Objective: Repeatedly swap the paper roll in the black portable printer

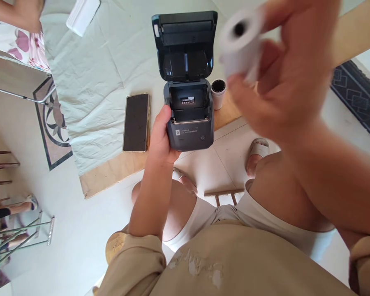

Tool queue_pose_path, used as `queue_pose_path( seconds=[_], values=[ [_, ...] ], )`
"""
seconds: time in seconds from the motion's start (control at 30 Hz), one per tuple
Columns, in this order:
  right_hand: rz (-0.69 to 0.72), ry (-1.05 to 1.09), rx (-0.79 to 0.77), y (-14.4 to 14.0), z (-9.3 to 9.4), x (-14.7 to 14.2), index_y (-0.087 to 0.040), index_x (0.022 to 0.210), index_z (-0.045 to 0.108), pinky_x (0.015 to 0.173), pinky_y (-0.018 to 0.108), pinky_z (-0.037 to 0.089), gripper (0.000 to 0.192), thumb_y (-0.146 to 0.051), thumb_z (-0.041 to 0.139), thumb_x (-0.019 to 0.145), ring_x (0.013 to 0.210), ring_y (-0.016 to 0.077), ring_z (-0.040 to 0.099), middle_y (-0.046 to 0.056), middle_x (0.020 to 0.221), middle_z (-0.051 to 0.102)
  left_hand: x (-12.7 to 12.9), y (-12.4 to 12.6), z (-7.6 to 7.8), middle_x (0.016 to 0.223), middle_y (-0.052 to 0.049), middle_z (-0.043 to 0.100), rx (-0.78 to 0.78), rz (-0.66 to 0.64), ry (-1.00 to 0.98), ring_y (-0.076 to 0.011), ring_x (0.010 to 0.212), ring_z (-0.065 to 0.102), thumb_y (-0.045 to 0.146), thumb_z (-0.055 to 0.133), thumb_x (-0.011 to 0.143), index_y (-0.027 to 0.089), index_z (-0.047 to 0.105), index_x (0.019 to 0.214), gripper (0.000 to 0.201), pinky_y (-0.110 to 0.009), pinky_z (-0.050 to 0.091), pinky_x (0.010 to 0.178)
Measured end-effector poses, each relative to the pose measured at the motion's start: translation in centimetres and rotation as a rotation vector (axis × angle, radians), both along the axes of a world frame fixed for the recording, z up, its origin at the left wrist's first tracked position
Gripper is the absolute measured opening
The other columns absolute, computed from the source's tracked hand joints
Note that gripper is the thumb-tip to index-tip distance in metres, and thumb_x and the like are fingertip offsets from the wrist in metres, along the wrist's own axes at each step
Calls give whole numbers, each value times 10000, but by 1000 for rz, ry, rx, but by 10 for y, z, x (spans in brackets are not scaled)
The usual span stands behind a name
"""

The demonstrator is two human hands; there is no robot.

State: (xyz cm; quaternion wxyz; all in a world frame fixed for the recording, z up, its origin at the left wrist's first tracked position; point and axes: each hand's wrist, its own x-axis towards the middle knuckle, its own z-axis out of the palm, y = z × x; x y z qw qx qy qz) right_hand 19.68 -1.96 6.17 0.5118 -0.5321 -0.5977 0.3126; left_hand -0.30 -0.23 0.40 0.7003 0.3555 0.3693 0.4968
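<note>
My left hand (162, 137) grips the lower left side of a small black label printer (189, 135), thumb on its front edge. The printer's lid (185, 45) stands raised, and its paper bay shows no roll, only a small printed sticker on the inner wall. Up at the right, my right hand (292, 78) holds a white paper roll (242, 45) by its side; its dark core hole faces the camera. This hand and the roll are blurred. Just right of the printer, a second white roll (218, 96) with a black core stands on the table.
A phone (136, 122) lies left of the printer on the pale green tablecloth (89, 74). Farther back is a white stack (82, 16). Another person's arm (18, 16) reaches in at the top left. The bare wooden table edge (111, 172) runs along the near side.
</note>
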Motion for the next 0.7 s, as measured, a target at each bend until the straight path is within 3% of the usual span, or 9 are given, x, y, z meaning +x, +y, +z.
queue_pose_path(
  seconds=[0.1, 0.2, 0.43, 0.57, 0.7],
  values=[
    [87, -346, 298, -1, -7, -16, -263, 1173, 626, 934, 374, 581, 359, -156, 589, 832, 1088, 210, 703, 24, 1207, 705, 1, -1, 2, 1148, -16, 798, 29, 28, -8, -278, 1400, 633, 503, 622, 1000, 246, 771, 966, 299, -381, 570, 1160],
    [38, -547, 299, 5, -18, -23, -281, 1058, 596, 830, 342, 559, 249, -123, 515, 883, 995, 181, 705, -4, 1123, 726, 1, -2, 2, 1095, -26, 788, 59, 52, -14, -260, 1399, 634, 478, 628, 1005, 226, 757, 986, 284, -363, 546, 1183],
    [114, -495, 334, 12, -21, -24, -245, 794, 540, 832, 386, 509, 144, -120, 549, 865, 950, 200, 679, -8, 1071, 732, -1, -4, 4, 1056, -42, 776, 38, 4, -4, -277, 1510, 531, 445, 685, 949, 227, 731, 958, 223, -396, 519, 1203],
    [33, -564, 513, 2, -27, -30, -265, 800, 585, 782, 393, 433, 174, -142, 543, 916, 839, 191, 611, -3, 934, 707, -4, -4, 7, 1027, -39, 767, 32, -51, -49, -292, 1484, 557, 496, 675, 919, 275, 727, 1077, 276, -401, 536, 1175],
    [142, -559, 725, -7, -36, -36, -258, 847, 562, 766, 401, 421, 142, -285, 574, 986, 840, 187, 629, -14, 851, 693, -6, -6, 6, 900, -1, 735, 22, -31, -82, -286, 1363, 651, 315, 745, 852, 305, 685, 1151, 305, -395, 536, 1153]
  ],
)
